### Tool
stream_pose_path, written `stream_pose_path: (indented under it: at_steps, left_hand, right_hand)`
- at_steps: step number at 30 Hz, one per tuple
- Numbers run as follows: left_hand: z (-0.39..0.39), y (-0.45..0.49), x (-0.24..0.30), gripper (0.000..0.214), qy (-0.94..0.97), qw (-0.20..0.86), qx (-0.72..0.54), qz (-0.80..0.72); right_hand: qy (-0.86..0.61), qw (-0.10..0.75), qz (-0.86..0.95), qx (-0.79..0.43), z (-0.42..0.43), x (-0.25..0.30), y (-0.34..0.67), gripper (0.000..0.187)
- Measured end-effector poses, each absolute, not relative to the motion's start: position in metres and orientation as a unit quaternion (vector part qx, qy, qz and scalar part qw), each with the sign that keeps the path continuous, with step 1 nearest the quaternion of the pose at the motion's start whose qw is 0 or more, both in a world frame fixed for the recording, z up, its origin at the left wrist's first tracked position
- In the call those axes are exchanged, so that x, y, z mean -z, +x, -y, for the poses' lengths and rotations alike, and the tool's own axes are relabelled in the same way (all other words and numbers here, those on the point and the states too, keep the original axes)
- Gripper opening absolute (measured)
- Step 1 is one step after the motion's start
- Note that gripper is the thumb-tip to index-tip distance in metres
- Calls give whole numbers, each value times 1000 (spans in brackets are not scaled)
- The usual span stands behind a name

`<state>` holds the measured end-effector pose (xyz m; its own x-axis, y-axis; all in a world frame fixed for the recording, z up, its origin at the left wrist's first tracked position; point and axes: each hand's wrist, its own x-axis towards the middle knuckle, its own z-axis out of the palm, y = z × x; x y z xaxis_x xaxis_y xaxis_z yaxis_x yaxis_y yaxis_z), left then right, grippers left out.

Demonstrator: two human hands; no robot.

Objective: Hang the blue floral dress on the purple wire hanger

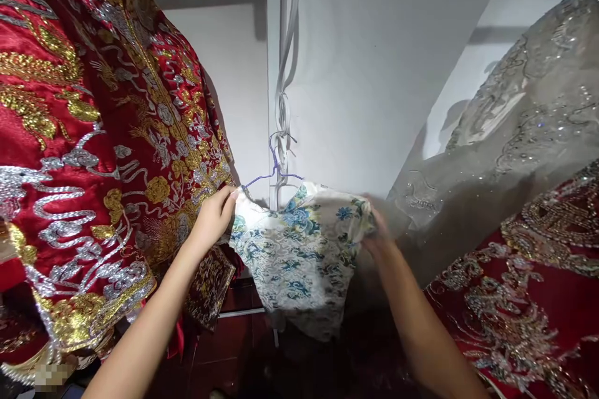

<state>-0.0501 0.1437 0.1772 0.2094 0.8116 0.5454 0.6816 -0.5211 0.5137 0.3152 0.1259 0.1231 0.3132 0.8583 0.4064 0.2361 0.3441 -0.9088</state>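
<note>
A white short-sleeved top (294, 255) with a blue and green flower pattern hangs on a purple hanger (275, 169) in front of me. The hanger's hook is at a white metal stand (283, 106) by the wall. My left hand (218, 212) is closed on the top's left shoulder, thumb and fingers pinching the cloth by the hanger's end. At the other side my right hand (380, 227) grips the right sleeve; its fingers are partly hidden behind the fabric. The lower hem lies in shadow.
On the left hangs a red robe (159, 118) with gold and silver embroidery. A pale beaded gown (524, 112) and a red embroidered garment (528, 305) fill the right side. Dark red floor tiles (224, 349) show below, and a white wall (365, 75) stands behind.
</note>
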Motion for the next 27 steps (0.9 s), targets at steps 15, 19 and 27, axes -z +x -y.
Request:
stream_pose_path:
  at_steps: [15,19,27]
  left_hand:
    - [-147,-11,-194,41,770,125,-444,-440]
    - [-112,8,-187,43,814,260,-417,-310]
    - [-66,64,-216,43,800,421,-396,-161]
  right_hand:
    - [-232,330,776,-484,-50,-172,291,57]
    - [-294,308,792,-438,-60,-153,301,45]
    - [-425,455,692,-365,-104,-119,306,37]
